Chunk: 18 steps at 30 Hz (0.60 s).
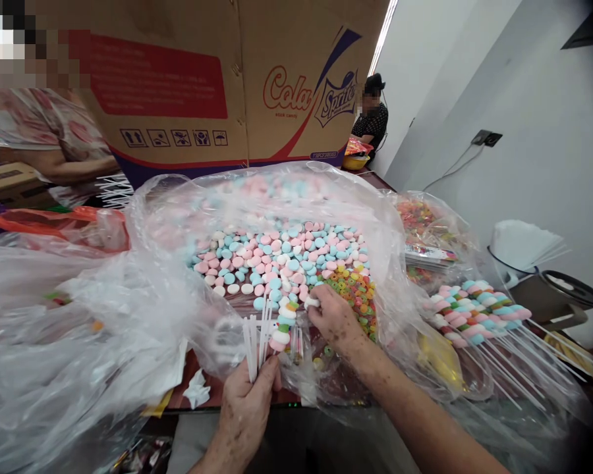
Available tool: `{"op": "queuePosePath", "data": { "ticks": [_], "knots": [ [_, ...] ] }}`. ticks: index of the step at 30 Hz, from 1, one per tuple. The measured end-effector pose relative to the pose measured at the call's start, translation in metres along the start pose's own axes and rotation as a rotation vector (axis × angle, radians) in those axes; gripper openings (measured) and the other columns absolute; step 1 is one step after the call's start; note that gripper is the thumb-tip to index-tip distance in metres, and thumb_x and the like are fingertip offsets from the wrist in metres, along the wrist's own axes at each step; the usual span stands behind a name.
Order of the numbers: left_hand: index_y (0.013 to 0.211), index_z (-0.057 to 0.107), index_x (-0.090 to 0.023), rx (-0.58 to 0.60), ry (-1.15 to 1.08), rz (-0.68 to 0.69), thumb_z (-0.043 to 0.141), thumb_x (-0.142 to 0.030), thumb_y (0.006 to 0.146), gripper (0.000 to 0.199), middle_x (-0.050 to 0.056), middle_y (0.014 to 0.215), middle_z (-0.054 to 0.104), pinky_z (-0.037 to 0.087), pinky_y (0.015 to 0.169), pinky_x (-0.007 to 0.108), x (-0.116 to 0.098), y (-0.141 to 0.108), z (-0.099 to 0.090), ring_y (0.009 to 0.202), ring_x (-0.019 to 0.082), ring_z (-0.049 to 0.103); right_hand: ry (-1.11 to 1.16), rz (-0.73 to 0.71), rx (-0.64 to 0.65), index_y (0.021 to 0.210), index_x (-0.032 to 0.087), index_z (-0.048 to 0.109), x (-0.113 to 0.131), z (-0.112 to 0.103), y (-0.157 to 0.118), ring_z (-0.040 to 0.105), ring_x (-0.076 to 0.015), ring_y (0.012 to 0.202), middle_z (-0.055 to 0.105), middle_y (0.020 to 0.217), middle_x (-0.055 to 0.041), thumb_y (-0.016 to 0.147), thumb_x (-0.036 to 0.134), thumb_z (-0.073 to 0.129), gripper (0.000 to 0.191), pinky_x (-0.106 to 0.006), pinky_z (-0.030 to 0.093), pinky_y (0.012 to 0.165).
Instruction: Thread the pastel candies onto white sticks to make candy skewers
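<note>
My left hand (251,395) grips a bunch of white plastic sticks (254,339) upright near the table's front edge. One stick in that bunch carries a candy skewer (283,326) of pink, white, green and blue pieces topped by gummy rings. My right hand (336,319) is just to the right, its thumb and fingers pinching a white marshmallow (312,302). Beyond both hands, pink, blue and white marshmallows (257,257) lie spread in an open clear plastic bag (143,197). Yellow, orange and green gummy rings (358,289) are heaped beside my right hand, partly hidden by it.
A big cardboard box (178,72) stands behind the bag. Finished marshmallow skewers (479,309) lie in a stack at right, near a grey bin (548,296). Crumpled clear plastic (79,368) covers the left side. One person (49,138) is at far left, another (373,118) behind the box.
</note>
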<state>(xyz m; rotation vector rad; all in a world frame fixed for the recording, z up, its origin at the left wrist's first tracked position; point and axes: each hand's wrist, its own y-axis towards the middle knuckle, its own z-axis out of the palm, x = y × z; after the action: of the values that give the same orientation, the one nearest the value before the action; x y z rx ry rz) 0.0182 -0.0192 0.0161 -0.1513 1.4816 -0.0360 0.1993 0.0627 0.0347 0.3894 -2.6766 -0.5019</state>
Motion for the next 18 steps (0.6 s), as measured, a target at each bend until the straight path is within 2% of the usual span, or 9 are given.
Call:
{"op": "queuePosePath", "data": {
  "ticks": [2,5,9,11,13,15,18],
  "knots": [
    [0.056,0.058,-0.017,0.005,0.009,-0.011,0.065,-0.050,0.077,0.039,-0.005,0.048,0.046,0.023,0.037,0.020,0.001,0.000,0.000,0.041,0.008,0.034,0.000,-0.048,0.012,0.088,0.020,0.055,-0.006,-0.002,-0.006,0.056,-0.0198,0.079,0.059,0.086,-0.0057,0.078,0.005,0.047,0.019,-0.029,0.047,0.073],
    [0.055,0.058,-0.017,0.022,0.015,-0.015,0.066,-0.050,0.077,0.040,-0.005,0.049,0.046,0.024,0.038,0.020,0.002,0.000,-0.001,0.042,0.008,0.035,-0.044,-0.148,0.047,0.091,0.018,0.057,-0.008,0.000,-0.017,0.057,-0.0225,0.091,0.062,0.091,-0.0087,0.082,0.003,0.043,0.022,-0.033,0.046,0.084],
    [0.056,0.058,-0.017,0.028,0.036,-0.013,0.065,-0.049,0.077,0.039,-0.005,0.049,0.046,0.025,0.039,0.020,-0.002,-0.001,-0.001,0.042,0.009,0.036,-0.002,-0.114,0.051,0.089,0.019,0.058,-0.008,0.005,-0.020,0.057,-0.0231,0.094,0.064,0.093,-0.0096,0.081,0.002,0.044,0.023,-0.035,0.046,0.087],
    [0.056,0.058,-0.018,0.028,0.065,-0.011,0.065,-0.048,0.077,0.038,-0.005,0.049,0.046,0.026,0.040,0.021,-0.004,0.000,-0.001,0.043,0.009,0.037,0.100,-0.035,0.030,0.087,0.019,0.058,-0.008,0.003,-0.017,0.058,-0.0226,0.091,0.065,0.091,-0.0085,0.079,0.003,0.046,0.022,-0.035,0.046,0.084],
    [0.055,0.057,-0.018,0.048,0.113,0.004,0.064,-0.045,0.078,0.036,-0.005,0.048,0.046,0.028,0.042,0.022,-0.007,0.000,-0.001,0.044,0.010,0.037,0.316,0.121,0.006,0.084,0.020,0.058,-0.007,-0.002,-0.012,0.059,-0.0205,0.081,0.065,0.083,-0.0049,0.078,0.010,0.050,0.014,-0.033,0.048,0.076],
    [0.053,0.054,-0.019,0.094,0.189,0.038,0.059,-0.041,0.081,0.036,-0.005,0.046,0.044,0.028,0.045,0.023,-0.011,0.001,-0.001,0.045,0.011,0.038,0.655,0.323,-0.022,0.082,0.021,0.057,-0.005,-0.011,-0.007,0.058,-0.0173,0.069,0.063,0.074,-0.0008,0.077,0.021,0.058,0.005,-0.029,0.047,0.065],
    [0.049,0.049,-0.020,0.142,0.305,0.094,0.054,-0.036,0.083,0.038,-0.006,0.046,0.042,0.029,0.048,0.023,-0.017,0.002,0.000,0.047,0.012,0.039,1.152,0.555,-0.058,0.077,0.020,0.057,-0.001,-0.026,0.000,0.057,-0.0141,0.061,0.063,0.067,0.0019,0.067,0.030,0.070,0.019,-0.025,0.045,0.058]
  ]
}}
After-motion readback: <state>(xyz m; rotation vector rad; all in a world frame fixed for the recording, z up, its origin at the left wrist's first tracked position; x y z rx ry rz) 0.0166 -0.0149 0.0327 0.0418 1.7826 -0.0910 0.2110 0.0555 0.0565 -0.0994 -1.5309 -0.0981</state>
